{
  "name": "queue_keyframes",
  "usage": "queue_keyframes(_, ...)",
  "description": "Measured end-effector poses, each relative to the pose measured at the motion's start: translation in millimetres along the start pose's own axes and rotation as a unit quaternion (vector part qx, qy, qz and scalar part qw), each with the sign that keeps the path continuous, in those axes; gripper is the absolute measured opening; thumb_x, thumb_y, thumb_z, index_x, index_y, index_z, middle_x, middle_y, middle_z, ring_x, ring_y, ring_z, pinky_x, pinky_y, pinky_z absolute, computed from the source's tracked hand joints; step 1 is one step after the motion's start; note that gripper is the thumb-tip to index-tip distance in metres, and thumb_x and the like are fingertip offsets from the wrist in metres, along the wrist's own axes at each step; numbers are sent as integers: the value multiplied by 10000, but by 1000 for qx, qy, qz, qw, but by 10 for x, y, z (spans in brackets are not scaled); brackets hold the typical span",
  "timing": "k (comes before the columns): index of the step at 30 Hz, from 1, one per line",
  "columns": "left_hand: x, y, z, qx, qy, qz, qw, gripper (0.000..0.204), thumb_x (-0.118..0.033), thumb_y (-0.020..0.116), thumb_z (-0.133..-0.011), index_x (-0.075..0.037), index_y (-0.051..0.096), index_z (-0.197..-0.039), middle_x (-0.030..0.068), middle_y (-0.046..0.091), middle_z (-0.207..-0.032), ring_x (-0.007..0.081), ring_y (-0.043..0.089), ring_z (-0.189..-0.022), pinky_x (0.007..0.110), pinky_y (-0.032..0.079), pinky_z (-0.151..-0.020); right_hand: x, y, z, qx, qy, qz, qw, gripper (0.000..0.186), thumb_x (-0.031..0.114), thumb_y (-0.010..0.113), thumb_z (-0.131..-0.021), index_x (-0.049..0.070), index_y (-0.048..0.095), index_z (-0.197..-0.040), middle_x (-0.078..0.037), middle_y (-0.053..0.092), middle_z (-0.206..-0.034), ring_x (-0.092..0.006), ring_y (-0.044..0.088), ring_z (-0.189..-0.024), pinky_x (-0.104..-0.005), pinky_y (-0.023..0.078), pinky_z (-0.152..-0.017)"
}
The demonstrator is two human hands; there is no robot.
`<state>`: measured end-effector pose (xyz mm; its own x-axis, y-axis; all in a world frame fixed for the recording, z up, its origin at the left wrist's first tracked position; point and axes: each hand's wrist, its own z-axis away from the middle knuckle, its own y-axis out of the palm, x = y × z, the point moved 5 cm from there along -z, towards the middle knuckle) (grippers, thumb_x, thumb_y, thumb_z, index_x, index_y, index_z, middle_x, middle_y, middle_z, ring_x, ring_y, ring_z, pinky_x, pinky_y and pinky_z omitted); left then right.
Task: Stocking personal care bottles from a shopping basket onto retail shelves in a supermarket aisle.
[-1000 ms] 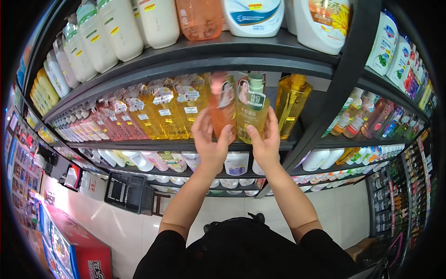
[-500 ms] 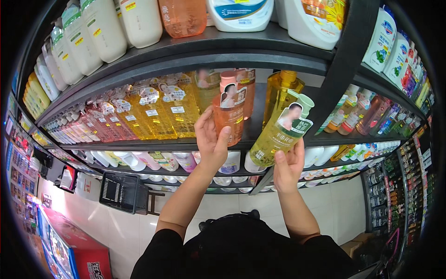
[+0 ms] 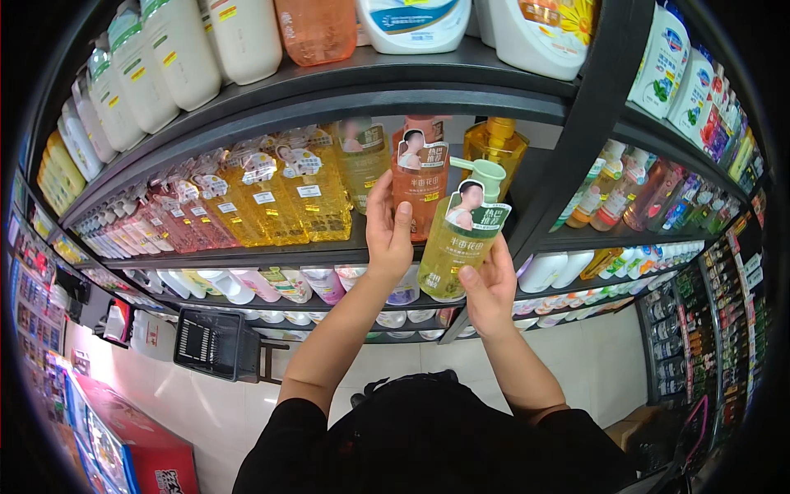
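My left hand [image 3: 391, 230] is closed round an orange pump bottle [image 3: 421, 185] standing upright at the front of the middle shelf. A green-yellow pump bottle [image 3: 457, 251] with a pale green pump is gripped in my right hand [image 3: 485, 292], held out over the shelf's front edge and slightly tilted. It partly covers the orange bottle's lower right. Behind them are an olive bottle [image 3: 362, 148] on the left and a tall yellow bottle [image 3: 498, 144] on the right.
Rows of yellow and pink bottles [image 3: 263, 206] fill the shelf leftward. A dark upright post [image 3: 588, 156] divides it from bottles at right. White bottles [image 3: 411, 25] line the shelf above; more [image 3: 543, 272] stand below. A grey basket [image 3: 210, 346] sits low at left.
The orange bottle has moved up and back toward the shelf with my left hand. The green bottle came out rightward and forward, then swung back left, more upright, overlapping the orange one.
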<state>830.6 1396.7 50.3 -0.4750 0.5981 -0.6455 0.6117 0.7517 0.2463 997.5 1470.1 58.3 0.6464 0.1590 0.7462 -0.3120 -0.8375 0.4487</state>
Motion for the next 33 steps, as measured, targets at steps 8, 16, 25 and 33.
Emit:
queue_keyframes(8, -12, -182, 111, -14, -35, -151, 988, 724, -76, 779, -914, 34, 382, -1510, 241, 540, -1433, 289, 572, -1301, 406, 457, -1105, -82, 41, 52, 31, 6, 0, 999, 766, 57, 668, -985, -61, 219, -1594, -174, 452, -1533, -252, 483, -1409, -428, 389, -1184)
queue_keyframes(16, -22, -156, 69, -8, -44, -93, 995, 711, -38, 812, -876, 38, 426, -1468, 226, 563, -1411, 278, 599, -1272, 387, 482, -1087, -100, 45, 17, 17, 28, -15, 999, 761, 72, 671, -978, -37, 243, -1599, -154, 471, -1535, -241, 504, -1398, -413, 399, -1174)
queue_keyframes(25, -276, -401, 361, -38, -21, -99, 994, 624, -38, 759, -909, 43, 449, -1445, 200, 562, -1400, 267, 582, -1285, 412, 446, -1114, -129, 99, 68, 34, 21, -24, 999, 742, -16, 643, -974, -44, 240, -1595, -172, 495, -1508, -247, 527, -1375, -416, 433, -1151)
queue_keyframes(33, -865, -550, 625, 84, -45, -139, 986, 950, -1, 780, -853, 36, 209, -1611, 218, 474, -1524, 292, 540, -1370, 425, 452, -1117, -424, 665, -125, 129, 61, -21, 990, 782, -44, 632, -974, -56, 187, -1616, -182, 420, -1578, -231, 448, -1437, -374, 359, -1191)
